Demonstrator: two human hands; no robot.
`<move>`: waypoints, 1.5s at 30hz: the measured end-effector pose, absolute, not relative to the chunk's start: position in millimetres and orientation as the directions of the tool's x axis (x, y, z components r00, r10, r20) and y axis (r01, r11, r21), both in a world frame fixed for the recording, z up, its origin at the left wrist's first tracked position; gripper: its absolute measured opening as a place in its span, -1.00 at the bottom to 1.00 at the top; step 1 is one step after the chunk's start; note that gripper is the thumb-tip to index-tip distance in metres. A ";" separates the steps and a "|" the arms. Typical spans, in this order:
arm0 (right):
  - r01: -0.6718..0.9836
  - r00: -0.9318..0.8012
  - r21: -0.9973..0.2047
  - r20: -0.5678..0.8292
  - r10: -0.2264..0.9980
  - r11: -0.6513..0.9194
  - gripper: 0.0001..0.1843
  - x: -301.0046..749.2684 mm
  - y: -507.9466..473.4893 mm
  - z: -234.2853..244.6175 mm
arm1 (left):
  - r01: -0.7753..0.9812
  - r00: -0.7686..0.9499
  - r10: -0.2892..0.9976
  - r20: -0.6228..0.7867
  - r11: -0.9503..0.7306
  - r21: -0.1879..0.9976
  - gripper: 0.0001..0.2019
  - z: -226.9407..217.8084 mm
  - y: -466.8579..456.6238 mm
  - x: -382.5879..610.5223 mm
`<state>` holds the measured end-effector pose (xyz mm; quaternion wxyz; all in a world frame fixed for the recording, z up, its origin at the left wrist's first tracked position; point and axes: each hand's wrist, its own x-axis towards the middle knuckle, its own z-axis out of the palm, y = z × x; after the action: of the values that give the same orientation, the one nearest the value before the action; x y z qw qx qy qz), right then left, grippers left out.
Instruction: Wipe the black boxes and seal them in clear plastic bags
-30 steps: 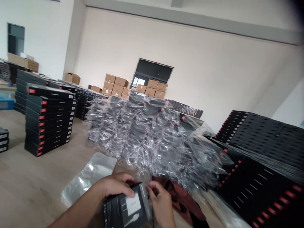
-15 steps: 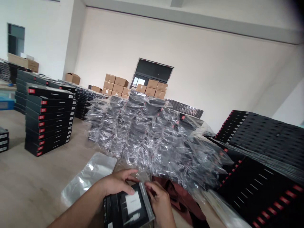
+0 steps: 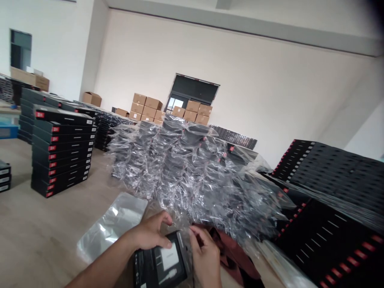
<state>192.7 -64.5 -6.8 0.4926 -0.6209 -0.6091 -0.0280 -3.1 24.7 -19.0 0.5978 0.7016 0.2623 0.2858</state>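
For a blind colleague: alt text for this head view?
The left hand and right hand hold a black product box printed with a white charger, before a heap of black boxes in clear plastic bags; cardboard cartons stand beyond.

Bare left hand (image 3: pixel 148 234) and forearm (image 3: pixel 99 266); bare right hand (image 3: pixel 205 260)

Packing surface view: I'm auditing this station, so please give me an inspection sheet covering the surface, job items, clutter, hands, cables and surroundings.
surface: pale top, crowded with stock.
job's things: black box showing a white charger, between the hands.
clutter: silvery bag left of the hands; brown cloth right of them; pile of bagged boxes beyond.
hands: left hand on the box's top edge; right hand at its right edge.
cables: nothing seen.
surroundings: black box stacks with red tabs; cardboard cartons by the far wall.
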 end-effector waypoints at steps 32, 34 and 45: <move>0.734 0.385 -0.679 0.407 0.829 -0.007 -0.81 210.8 -59.1 -14.6 | 0.172 0.569 0.806 0.162 -0.310 0.935 -0.52 -7.1 22.2 1.4; 0.736 0.358 -0.676 0.354 0.864 -0.028 -0.81 213.2 -60.7 -12.5 | 0.157 0.577 0.802 0.154 -0.294 0.943 -0.52 -9.1 22.9 2.3; 0.719 0.447 -0.695 0.438 0.780 -0.021 -0.65 209.4 -63.6 -2.8 | 0.166 0.717 0.693 0.075 -0.274 0.947 -0.58 -1.2 19.0 -4.6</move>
<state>209.4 -63.6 -2.8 0.4625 -0.7138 -0.5249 0.0332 -4.6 19.0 -1.2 0.5319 0.7587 0.2830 0.2476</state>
